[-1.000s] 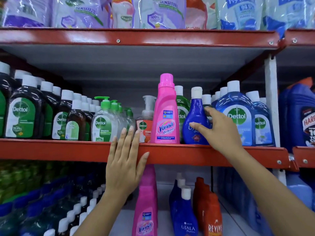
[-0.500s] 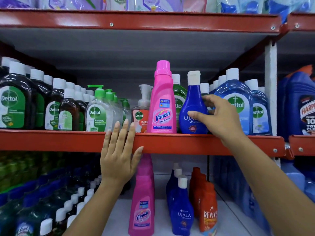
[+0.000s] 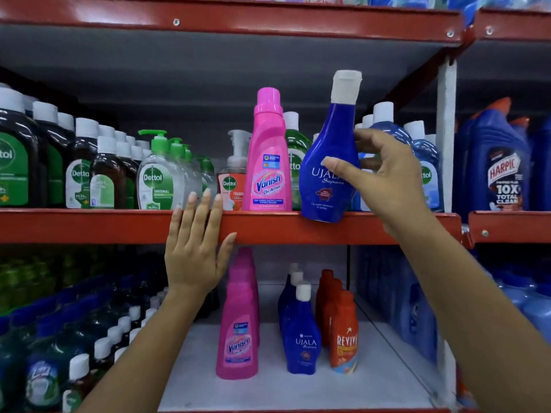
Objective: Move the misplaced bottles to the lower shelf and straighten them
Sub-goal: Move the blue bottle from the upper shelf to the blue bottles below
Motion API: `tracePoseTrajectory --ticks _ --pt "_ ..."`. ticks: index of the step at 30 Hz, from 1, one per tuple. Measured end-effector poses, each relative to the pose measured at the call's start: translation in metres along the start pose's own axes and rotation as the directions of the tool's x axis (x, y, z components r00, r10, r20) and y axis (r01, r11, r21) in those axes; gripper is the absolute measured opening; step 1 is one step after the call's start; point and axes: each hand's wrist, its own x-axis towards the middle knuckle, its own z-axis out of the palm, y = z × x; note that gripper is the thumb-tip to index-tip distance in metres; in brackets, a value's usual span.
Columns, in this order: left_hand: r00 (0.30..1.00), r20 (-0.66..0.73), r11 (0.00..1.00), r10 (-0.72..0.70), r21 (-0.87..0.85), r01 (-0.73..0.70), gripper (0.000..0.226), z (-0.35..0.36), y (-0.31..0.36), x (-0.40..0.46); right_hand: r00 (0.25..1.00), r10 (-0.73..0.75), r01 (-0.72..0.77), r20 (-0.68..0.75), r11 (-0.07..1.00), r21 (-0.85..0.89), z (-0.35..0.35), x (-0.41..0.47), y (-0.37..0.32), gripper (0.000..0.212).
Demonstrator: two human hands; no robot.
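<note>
My right hand (image 3: pixel 384 177) grips a blue Ujala bottle (image 3: pixel 326 156) with a white cap, tilted and pulled out past the front lip of the middle shelf (image 3: pixel 298 226). A pink Vanish bottle (image 3: pixel 267 162) stands upright on that shelf just left of it, among Dettol products. My left hand (image 3: pixel 195 245) rests flat against the shelf's red front edge, fingers spread, holding nothing. On the lower shelf (image 3: pixel 268 389) stand rows of pink Vanish bottles (image 3: pixel 238 332), blue Ujala bottles (image 3: pixel 299 329) and orange Revive bottles (image 3: pixel 343 332).
Dettol bottles (image 3: pixel 80 171) fill the middle shelf's left, blue Dettol bottles (image 3: pixel 423 162) its right. Harpic bottles (image 3: pixel 504 168) stand in the neighbouring bay beyond a white upright (image 3: pixel 446 129). Dark bottles with white caps (image 3: pixel 98 338) crowd the lower shelf's left. White shelf floor shows before the rows.
My right hand has closed on the blue Ujala bottle, lifted it and drawn it forward off the middle shelf, tilting it. My left hand stays on the shelf edge.
</note>
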Motion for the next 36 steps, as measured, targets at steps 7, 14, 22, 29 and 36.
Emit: tracePoseTrajectory --ticks 7,14,22,29,36 --pt "1.000 -0.024 1.000 0.008 0.000 -0.008 0.056 0.002 -0.001 -0.001 0.988 0.090 -0.118 0.126 0.964 0.238 -0.011 -0.048 0.010 0.041" --pt "0.999 -0.044 1.000 0.014 0.012 -0.013 0.054 0.005 -0.002 -0.003 0.963 0.159 -0.215 0.219 0.940 0.264 0.011 -0.116 0.052 0.044" --pt "0.995 -0.095 0.999 0.011 0.050 -0.007 0.054 0.009 -0.002 -0.004 0.907 0.311 -0.375 0.282 0.904 0.208 0.036 -0.193 0.110 0.049" --pt "0.990 -0.139 0.997 0.014 0.072 -0.004 0.056 0.011 -0.002 -0.004 0.876 0.400 -0.430 0.269 0.901 0.060 0.052 -0.222 0.155 0.047" --pt "0.987 -0.158 0.995 0.018 0.095 -0.003 0.058 0.014 -0.002 -0.004 0.857 0.445 -0.439 0.260 0.895 -0.081 0.058 -0.231 0.178 0.062"
